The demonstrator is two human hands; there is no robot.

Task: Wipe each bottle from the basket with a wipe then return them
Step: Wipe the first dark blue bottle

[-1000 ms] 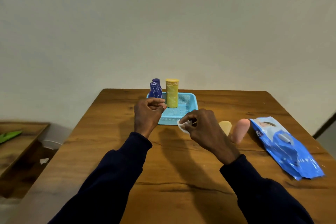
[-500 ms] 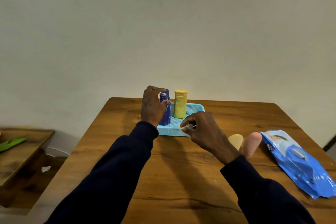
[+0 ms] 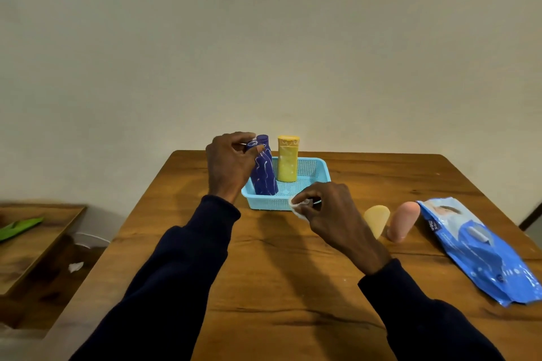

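Note:
A light blue basket [image 3: 322,168] stands at the far middle of the wooden table. In it are two dark blue bottles [image 3: 265,176] close together and a yellow bottle [image 3: 287,161]. My left hand [image 3: 230,165] grips the top of the nearer blue bottle, which leans slightly in the basket. My right hand [image 3: 328,211] pinches a small white wipe [image 3: 299,206] just in front of the basket's near rim. A pale yellow bottle [image 3: 377,220] and a pink bottle [image 3: 403,221] stand on the table to the right.
A blue pack of wipes [image 3: 481,249] lies at the table's right edge. A lower wooden shelf [image 3: 38,243] with a green item [image 3: 19,227] sits to the left, beyond the table [image 3: 278,287].
My left hand reached forward from in front of the basket and took hold of the blue bottle's top. My right hand kept the wipe near the basket's front.

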